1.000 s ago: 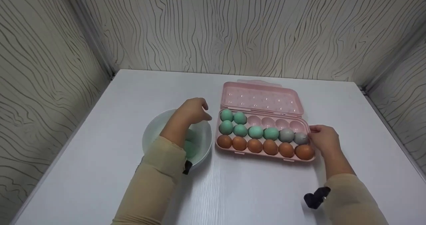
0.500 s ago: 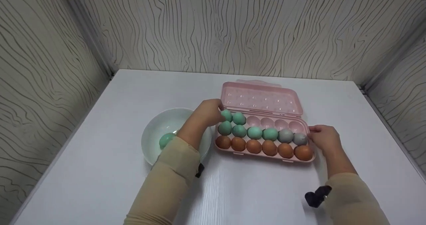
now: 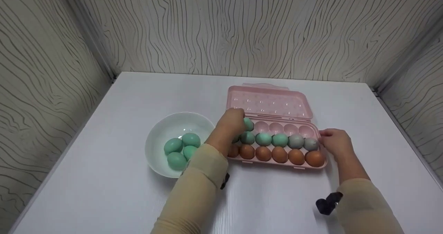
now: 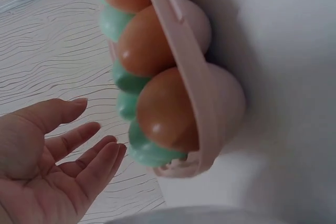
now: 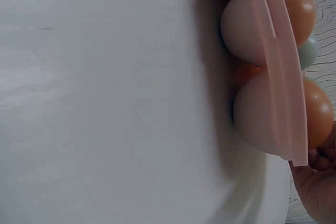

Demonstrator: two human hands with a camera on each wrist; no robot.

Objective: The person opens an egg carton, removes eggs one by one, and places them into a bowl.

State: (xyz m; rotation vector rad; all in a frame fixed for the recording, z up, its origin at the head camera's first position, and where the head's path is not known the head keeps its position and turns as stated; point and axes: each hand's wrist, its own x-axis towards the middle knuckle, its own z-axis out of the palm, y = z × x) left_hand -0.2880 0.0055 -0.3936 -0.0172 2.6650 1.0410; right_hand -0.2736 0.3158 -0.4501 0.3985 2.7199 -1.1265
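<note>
Four green eggs [image 3: 177,161] show in a white bowl [image 3: 155,133], left of the egg carton [image 3: 276,127]. Left hand [image 3: 232,121] over the carton's left end, fingers apart and loosely bent, nothing held. Step in hand, my reading: reaching to take one of the carton's green eggs [image 3: 249,124] at that end. Next move calls for a light, narrow grip, neighbours sitting so close. Whether fingertips touch shell, can't tell.

Along the carton: brown eggs [image 3: 263,153] in the near row, green behind, two grey eggs [image 3: 296,141] toward its right end, four bare cups [image 3: 291,129] in the far row. Right hand [image 3: 336,143] at the carton's right end, thumb and fingers pinching the edge, probably to steady it.

Left wrist view shows the spread fingers, hidden behind the hand's back in the head view. Only the head view gives the bowl's contents and the opened lid [image 3: 270,101].
</note>
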